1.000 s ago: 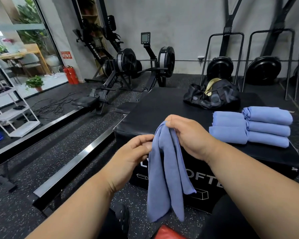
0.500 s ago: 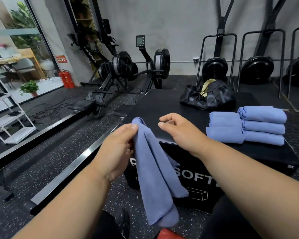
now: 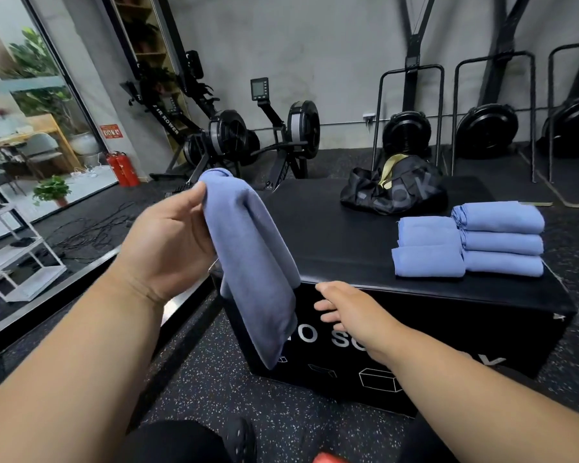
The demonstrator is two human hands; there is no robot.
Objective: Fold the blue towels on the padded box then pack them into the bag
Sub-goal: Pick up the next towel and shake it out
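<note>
Both forearms are bare, with dark trousers (image 3: pixel 181 442) and a black shoe (image 3: pixel 239 441) below.

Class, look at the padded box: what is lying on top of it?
On the box lie five folded towels in two stacks, with a dark bag behind them. The bag's inside cannot be seen. The hanging towel hides the box's near left corner.

Gym floor is that speckled black rubber (image 3: pixel 214 389), with two rowing machines (image 3: pixel 228 142) parked by the grey wall and a couple of red fire extinguishers (image 3: pixel 122 168) next to the big window. White shelving unit (image 3: pixel 17 248) sits on the far left with a small potted plant (image 3: pixel 51 190) behind it, and round black fan-wheel machines (image 3: pixel 487 127) in metal frames line the right side of the back wall.
</note>
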